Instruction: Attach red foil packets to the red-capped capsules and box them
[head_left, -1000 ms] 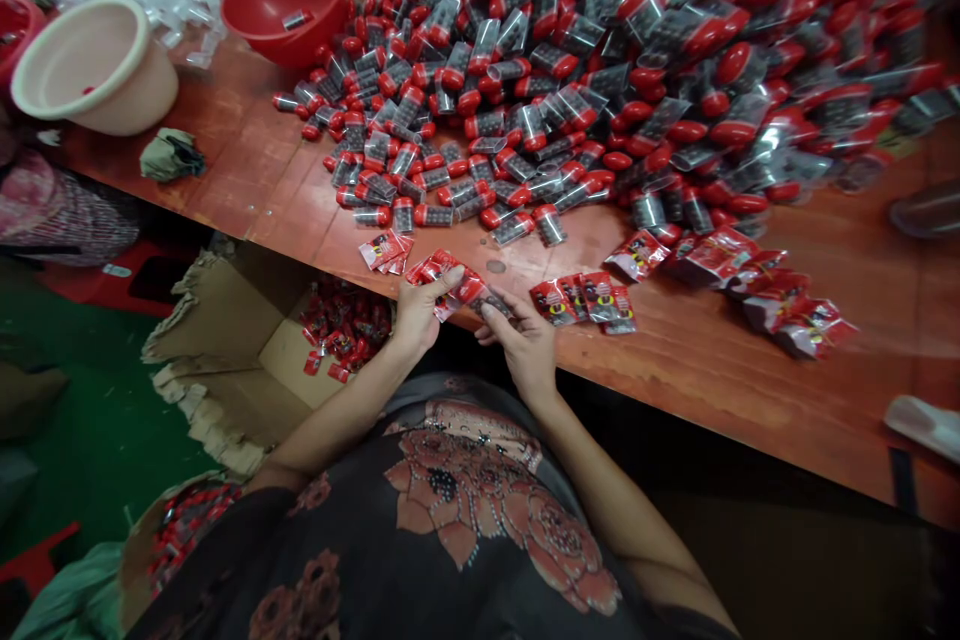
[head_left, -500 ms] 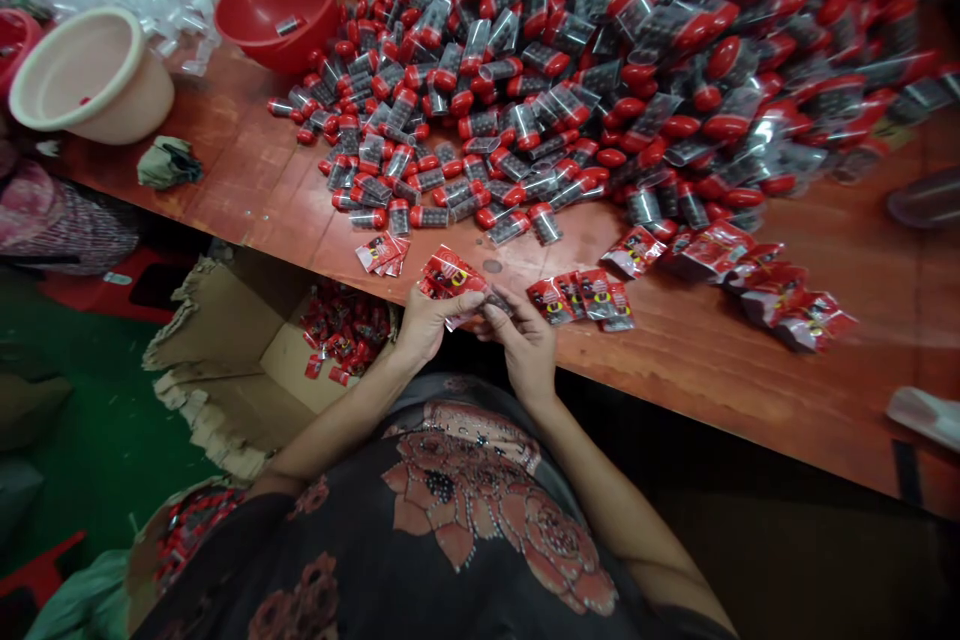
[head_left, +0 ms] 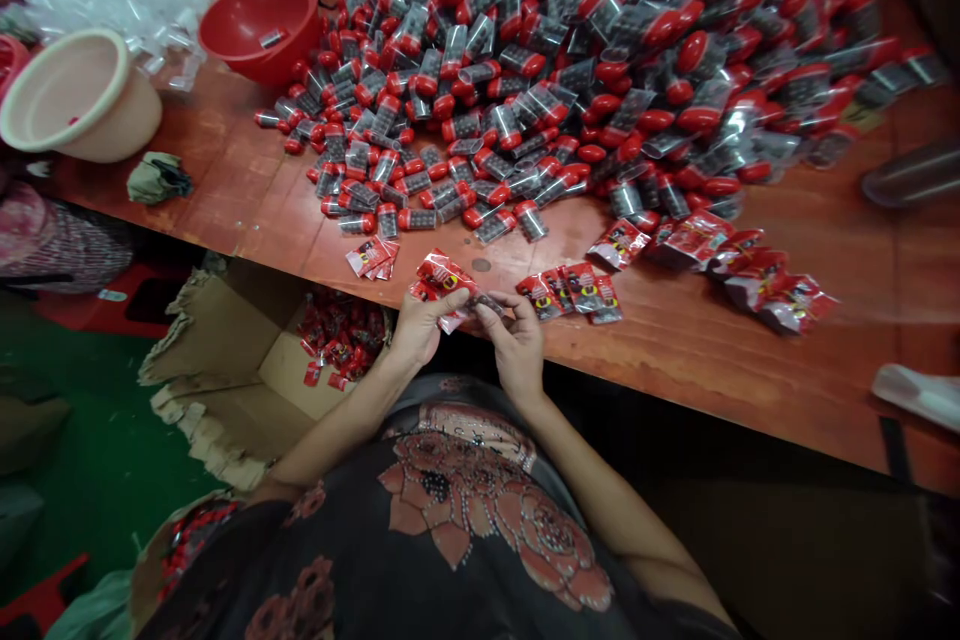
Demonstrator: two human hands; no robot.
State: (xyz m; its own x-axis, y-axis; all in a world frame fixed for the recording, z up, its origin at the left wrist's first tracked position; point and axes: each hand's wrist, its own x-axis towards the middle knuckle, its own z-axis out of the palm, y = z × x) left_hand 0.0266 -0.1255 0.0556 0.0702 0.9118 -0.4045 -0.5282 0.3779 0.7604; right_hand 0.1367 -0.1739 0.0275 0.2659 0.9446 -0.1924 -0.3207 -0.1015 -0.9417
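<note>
My left hand point(head_left: 420, 328) grips a red foil sachet point(head_left: 444, 280) at the table's front edge. My right hand point(head_left: 517, 345) is close beside it, with its fingertips pinching a small dark piece point(head_left: 487, 302) that reaches toward the sachet. I cannot tell what this piece is. Just behind my hands lie small stacks of red sachets point(head_left: 566, 290) point(head_left: 373, 257). A large heap of clear tubes with red caps point(head_left: 525, 50) covers the back of the table.
A wooden-topped table point(head_left: 750, 370) runs in front of me. Below its edge, an open cardboard box point(head_left: 225, 340) holds red sachets point(head_left: 337, 335). Further sachets point(head_left: 735, 265) lie right. A red bowl point(head_left: 255, 30), beige basin point(head_left: 75, 95) and crumpled cloth point(head_left: 157, 178) stand left.
The whole view has shifted slightly up and left. My hands have stayed close together, and the sachet now sits more fully in my left hand.
</note>
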